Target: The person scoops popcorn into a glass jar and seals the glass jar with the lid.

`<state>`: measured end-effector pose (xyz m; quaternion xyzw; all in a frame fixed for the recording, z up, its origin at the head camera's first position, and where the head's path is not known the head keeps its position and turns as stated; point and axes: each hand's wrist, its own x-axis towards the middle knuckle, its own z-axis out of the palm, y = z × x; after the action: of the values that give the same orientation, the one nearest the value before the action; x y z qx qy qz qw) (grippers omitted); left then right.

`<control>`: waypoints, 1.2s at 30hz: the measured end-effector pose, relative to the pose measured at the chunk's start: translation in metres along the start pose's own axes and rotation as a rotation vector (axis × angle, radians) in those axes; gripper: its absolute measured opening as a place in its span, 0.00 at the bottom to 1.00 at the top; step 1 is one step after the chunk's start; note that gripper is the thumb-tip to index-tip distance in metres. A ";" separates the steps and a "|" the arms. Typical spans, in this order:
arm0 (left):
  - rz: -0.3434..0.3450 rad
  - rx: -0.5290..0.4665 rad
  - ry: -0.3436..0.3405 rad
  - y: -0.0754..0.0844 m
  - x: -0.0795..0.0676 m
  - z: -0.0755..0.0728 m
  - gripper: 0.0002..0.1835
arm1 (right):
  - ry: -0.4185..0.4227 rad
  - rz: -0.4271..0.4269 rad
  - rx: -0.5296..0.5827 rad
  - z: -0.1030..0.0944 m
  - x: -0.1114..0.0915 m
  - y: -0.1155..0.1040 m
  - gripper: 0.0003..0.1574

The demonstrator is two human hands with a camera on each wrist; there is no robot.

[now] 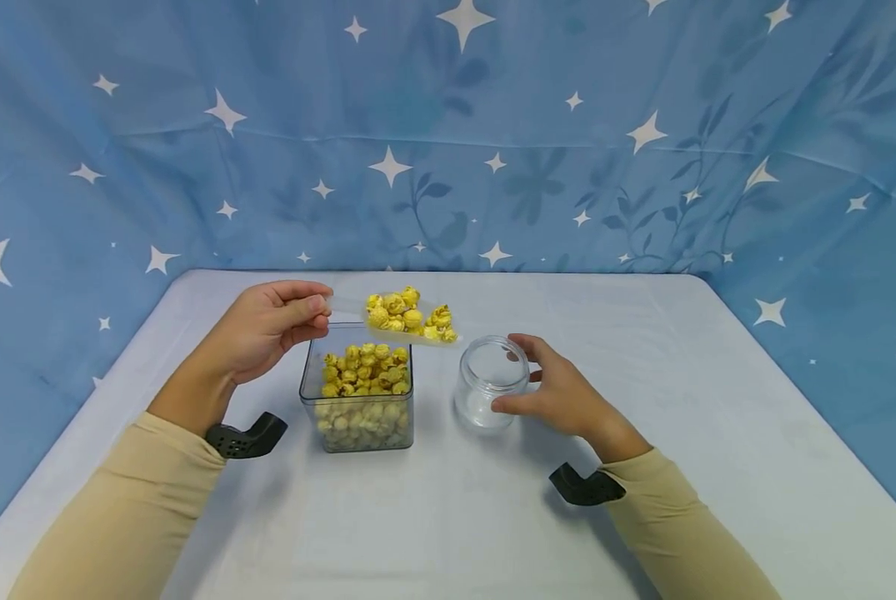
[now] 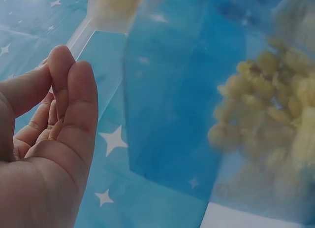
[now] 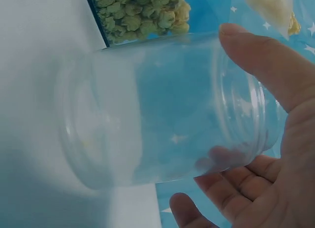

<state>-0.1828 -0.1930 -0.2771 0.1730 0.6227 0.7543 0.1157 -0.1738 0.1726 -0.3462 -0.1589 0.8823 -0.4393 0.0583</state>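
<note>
Your left hand pinches the handle of a clear scoop of popcorn near the square tub; your right hand curls thumb and fingers round the jar

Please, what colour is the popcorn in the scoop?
Yellow; this popcorn shows best in the head view.

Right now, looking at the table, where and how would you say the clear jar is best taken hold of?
I'd wrap the fingers round the upper wall of the clear jar, coming from the right. It is round and upright, and the square container stands to its left; the right hand is on the right side.
</note>
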 end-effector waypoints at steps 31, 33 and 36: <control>-0.158 0.322 0.005 -0.003 0.025 0.030 0.21 | 0.007 -0.025 0.001 0.002 0.000 0.005 0.52; -0.162 0.329 0.008 -0.003 0.026 0.032 0.20 | 0.009 -0.029 0.000 0.002 0.000 0.005 0.52; -0.169 0.335 0.008 -0.003 0.029 0.034 0.20 | 0.013 -0.028 -0.010 0.002 0.000 0.006 0.52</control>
<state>-0.1955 -0.1506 -0.2710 0.1341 0.7522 0.6285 0.1457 -0.1750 0.1746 -0.3517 -0.1686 0.8824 -0.4368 0.0459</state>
